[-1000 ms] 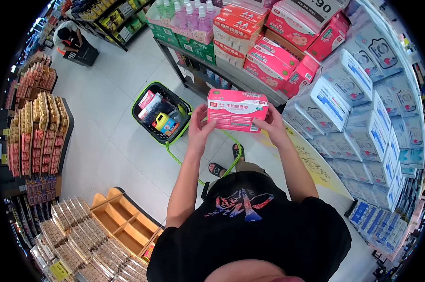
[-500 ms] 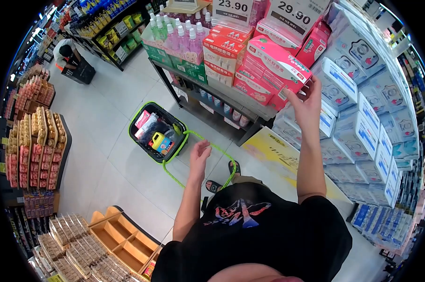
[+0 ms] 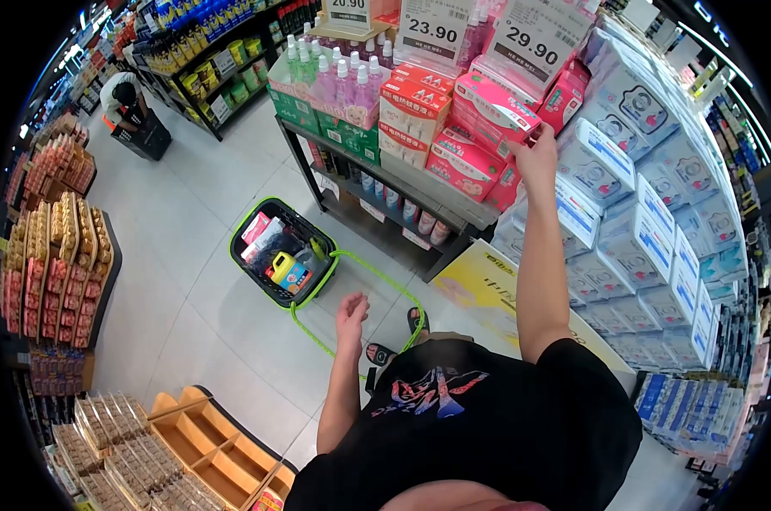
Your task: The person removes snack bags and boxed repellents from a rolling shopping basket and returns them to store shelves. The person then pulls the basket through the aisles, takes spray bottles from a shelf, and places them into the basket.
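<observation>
My right hand (image 3: 535,160) is closed on the near right corner of a pink box of electric mosquito liquid (image 3: 493,109), which lies on top of similar pink boxes (image 3: 464,167) on a display shelf. To the left of that stack stand red-and-white boxes (image 3: 413,106) with similar lettering. My left hand (image 3: 350,317) hangs over the floor with its fingers loosely bent and apart, holding nothing. Nearest to it is the green handle (image 3: 385,277) of a black shopping basket (image 3: 275,207), which holds a yellow bottle (image 3: 290,271) and several packages.
Spray bottles (image 3: 343,83) and price signs (image 3: 533,43) stand on the display. At the right rise stacked white-and-blue packs (image 3: 615,234). A wooden bin (image 3: 215,443) is at lower left. Further off, a person (image 3: 123,98) bends by a dark basket (image 3: 145,136).
The pink box has moved away from me and settled on the stack, uncovering boxes below it. My right hand moved with it, still gripping. My left hand has dropped slightly lower in view.
</observation>
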Tool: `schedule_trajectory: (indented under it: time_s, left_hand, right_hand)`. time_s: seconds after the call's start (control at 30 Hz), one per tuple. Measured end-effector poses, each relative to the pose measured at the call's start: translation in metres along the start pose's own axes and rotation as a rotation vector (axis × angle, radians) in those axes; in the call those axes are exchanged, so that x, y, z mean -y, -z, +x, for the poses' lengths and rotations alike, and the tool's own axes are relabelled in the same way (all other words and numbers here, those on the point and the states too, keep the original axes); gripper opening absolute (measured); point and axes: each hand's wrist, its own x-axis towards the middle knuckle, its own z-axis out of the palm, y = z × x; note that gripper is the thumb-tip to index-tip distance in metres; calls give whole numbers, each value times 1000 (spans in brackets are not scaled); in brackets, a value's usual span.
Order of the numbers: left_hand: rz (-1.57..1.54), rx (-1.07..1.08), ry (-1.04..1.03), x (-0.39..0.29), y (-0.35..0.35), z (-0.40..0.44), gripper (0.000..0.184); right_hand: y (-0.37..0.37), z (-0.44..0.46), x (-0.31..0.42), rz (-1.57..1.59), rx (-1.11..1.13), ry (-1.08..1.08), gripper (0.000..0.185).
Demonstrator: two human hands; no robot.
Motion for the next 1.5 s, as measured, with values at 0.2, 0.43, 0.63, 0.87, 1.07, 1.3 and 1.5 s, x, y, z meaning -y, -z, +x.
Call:
schedule_trajectory:
  time_s: [0.2,0.43,0.63,0.87,1.07,1.3,1.5]
  left_hand:
    - [-10,-12,40,11,14,-5,39]
    - [-19,-32,65,17,22,-3,36]
    - [-26,-69,78,24,32,-3,32]
    - [50,-112,47,63,48,6,29]
    - [50,-169,146,127,58,16,31]
    - [522,-89,295,184,59,5,45]
    - [792,267,483,278,65,6,55]
  right_hand:
    - [-14,23,-12,-40,18,-53,63]
    - [-19,32,-24,-324,-28,-34,49]
    - [-13,7,6,-353,-206,249,39]
    - [-48,-109,38,-76,233,479,19]
    - [-79,-256,-55,-99,1031,462,28]
    - [-46,-311,-103,-280,1467,362,35]
    - [-27,-288,-109,-462,1463,187,35]
